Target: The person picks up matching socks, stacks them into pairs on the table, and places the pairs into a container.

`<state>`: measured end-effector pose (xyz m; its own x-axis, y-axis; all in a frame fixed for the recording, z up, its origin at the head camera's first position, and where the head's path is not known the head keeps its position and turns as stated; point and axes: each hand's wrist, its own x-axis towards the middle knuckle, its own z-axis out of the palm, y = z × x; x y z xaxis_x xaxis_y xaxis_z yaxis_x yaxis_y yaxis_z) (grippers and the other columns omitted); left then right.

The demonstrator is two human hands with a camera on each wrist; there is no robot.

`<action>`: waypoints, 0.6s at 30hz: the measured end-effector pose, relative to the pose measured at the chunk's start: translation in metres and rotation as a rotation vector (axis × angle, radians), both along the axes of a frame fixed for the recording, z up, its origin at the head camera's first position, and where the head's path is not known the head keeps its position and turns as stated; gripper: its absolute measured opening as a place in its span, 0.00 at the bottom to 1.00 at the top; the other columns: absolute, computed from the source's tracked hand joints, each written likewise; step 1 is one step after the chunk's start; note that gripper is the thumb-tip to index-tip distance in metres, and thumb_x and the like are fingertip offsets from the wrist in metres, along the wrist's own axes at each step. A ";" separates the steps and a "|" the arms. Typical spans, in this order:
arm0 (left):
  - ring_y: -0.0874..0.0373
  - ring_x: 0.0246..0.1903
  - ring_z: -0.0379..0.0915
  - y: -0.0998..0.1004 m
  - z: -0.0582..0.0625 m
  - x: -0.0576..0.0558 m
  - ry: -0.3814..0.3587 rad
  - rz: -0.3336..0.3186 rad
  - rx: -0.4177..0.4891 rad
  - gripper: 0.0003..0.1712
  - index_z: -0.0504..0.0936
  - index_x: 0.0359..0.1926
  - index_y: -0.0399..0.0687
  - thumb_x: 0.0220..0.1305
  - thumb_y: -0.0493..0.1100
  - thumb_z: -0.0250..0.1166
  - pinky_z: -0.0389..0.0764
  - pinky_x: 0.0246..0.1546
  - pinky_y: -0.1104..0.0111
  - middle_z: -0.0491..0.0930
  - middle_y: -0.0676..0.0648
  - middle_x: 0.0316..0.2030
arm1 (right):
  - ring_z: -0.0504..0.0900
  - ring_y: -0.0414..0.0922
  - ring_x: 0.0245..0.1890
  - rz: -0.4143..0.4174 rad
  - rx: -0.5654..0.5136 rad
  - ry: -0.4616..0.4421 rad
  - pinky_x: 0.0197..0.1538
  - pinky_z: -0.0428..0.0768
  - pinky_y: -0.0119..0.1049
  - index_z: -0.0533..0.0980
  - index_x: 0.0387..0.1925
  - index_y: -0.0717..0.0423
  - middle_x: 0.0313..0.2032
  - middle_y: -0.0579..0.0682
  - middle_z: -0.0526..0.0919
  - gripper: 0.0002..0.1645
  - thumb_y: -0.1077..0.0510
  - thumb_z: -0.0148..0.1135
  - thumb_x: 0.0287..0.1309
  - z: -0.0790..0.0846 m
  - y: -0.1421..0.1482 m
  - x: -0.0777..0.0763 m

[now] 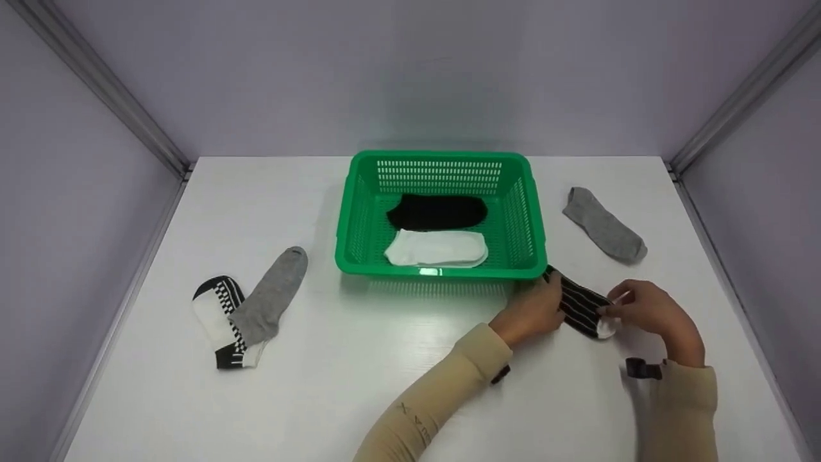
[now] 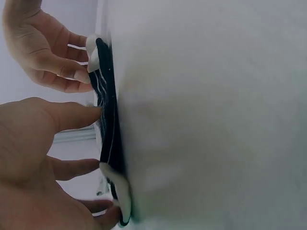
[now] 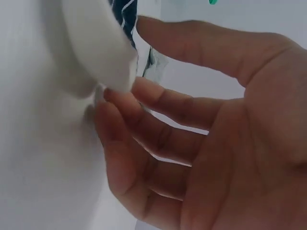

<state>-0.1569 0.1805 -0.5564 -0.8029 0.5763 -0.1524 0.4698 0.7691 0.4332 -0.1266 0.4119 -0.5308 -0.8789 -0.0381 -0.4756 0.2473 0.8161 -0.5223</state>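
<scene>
A black sock (image 1: 579,307) with thin white stripes lies slantwise on the table, close to the basket's right front corner. Its white end (image 3: 98,45) fills the upper part of the right wrist view. My left hand (image 1: 531,310) holds the end nearer the basket, thumb and fingers spread along the fabric in the left wrist view. At the opposite, white end, my right hand (image 1: 657,316) grips the edge, its fingers reaching to the underside. Whether one sock or a stacked pair lies there, I cannot tell.
A green basket (image 1: 344,224) holds black socks (image 1: 439,212) and white socks (image 1: 439,248). One grey sock (image 1: 605,224) lies at the right. At the left, another grey sock (image 1: 272,292) overlaps a white checkered sock (image 1: 215,317). Walls (image 1: 410,77) enclose the table's back and sides.
</scene>
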 end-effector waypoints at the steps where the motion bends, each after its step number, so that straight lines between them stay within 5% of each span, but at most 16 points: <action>1: 0.57 0.69 0.69 0.001 -0.001 0.001 0.005 0.007 -0.015 0.38 0.64 0.76 0.39 0.74 0.49 0.66 0.73 0.71 0.67 0.72 0.37 0.70 | 0.81 0.61 0.51 0.014 -0.001 -0.007 0.48 0.80 0.50 0.75 0.58 0.68 0.55 0.72 0.81 0.35 0.44 0.70 0.65 0.000 -0.001 0.000; 7: 0.59 0.74 0.65 -0.002 -0.001 -0.001 -0.050 0.006 0.033 0.42 0.59 0.79 0.39 0.72 0.45 0.67 0.70 0.73 0.71 0.70 0.42 0.74 | 0.81 0.53 0.44 0.100 -0.004 -0.012 0.44 0.78 0.43 0.76 0.55 0.68 0.47 0.65 0.83 0.30 0.49 0.73 0.62 -0.003 -0.005 -0.002; 14: 0.66 0.47 0.76 -0.016 0.005 -0.003 -0.287 -0.032 0.312 0.27 0.74 0.67 0.38 0.68 0.35 0.64 0.79 0.52 0.77 0.84 0.46 0.58 | 0.77 0.43 0.37 0.202 -0.077 0.029 0.41 0.75 0.37 0.80 0.50 0.62 0.40 0.53 0.85 0.20 0.54 0.72 0.62 -0.002 -0.010 0.000; 18: 0.67 0.41 0.76 -0.029 0.011 0.003 -0.410 -0.025 0.424 0.23 0.77 0.63 0.42 0.68 0.35 0.63 0.79 0.42 0.79 0.85 0.48 0.52 | 0.76 0.37 0.35 0.256 -0.195 0.053 0.39 0.74 0.31 0.79 0.42 0.58 0.35 0.48 0.82 0.12 0.57 0.71 0.62 0.007 -0.014 0.003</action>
